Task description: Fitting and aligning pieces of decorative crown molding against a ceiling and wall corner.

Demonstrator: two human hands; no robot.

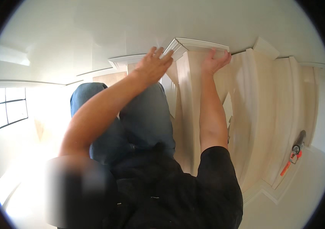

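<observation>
A short piece of white profiled moulding [204, 43] lies against the grey-white wall, joined at an angle to a sloping piece [174, 49], along the pale wooden stairs [242, 114]. My left hand [154, 65] reaches to the sloping piece, its fingers spread and resting on or just at it. My right hand [216, 61] grips the lower edge of the short piece near its right end, fingers bent up against it. My knees in jeans [143, 114] are under my left arm.
A caulking gun [296, 147] with red-orange parts lies on a step at the right. A pale offcut with a tool partly hidden [228, 110] is beside my right forearm. More white skirting [128, 58] runs leftward. A bright window [4, 107] is at the far left.
</observation>
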